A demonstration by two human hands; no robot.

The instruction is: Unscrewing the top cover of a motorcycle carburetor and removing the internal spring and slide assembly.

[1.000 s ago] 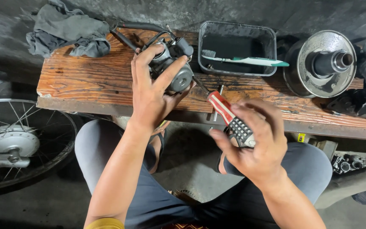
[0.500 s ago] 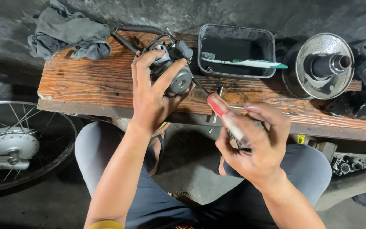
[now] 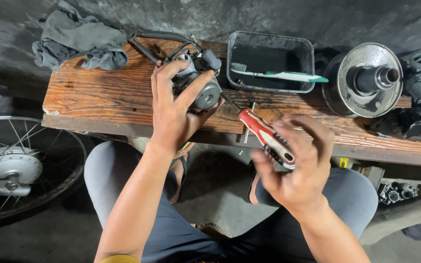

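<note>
The grey metal carburetor [image 3: 198, 80] sits on the wooden table [image 3: 98, 92], clasped from above by the left hand [image 3: 171, 109], whose grip is pressed around its body with thumb and fingers wrapped over it. The right hand [image 3: 296, 168], nearer the person and to the right of that grip, pinches the red-and-black handle of a screwdriver [image 3: 265, 135], whose tip seems to meet the carburetor's side, though motion blur makes this unsure. Beyond lie a dark tray [image 3: 269, 61] with a green toothbrush [image 3: 278, 74] across it, a crumpled grey rag [image 3: 76, 41] far left, a shiny round pulley part [image 3: 361, 80] to the right, and a spoked wheel [image 3: 20, 165] on the floor.
</note>
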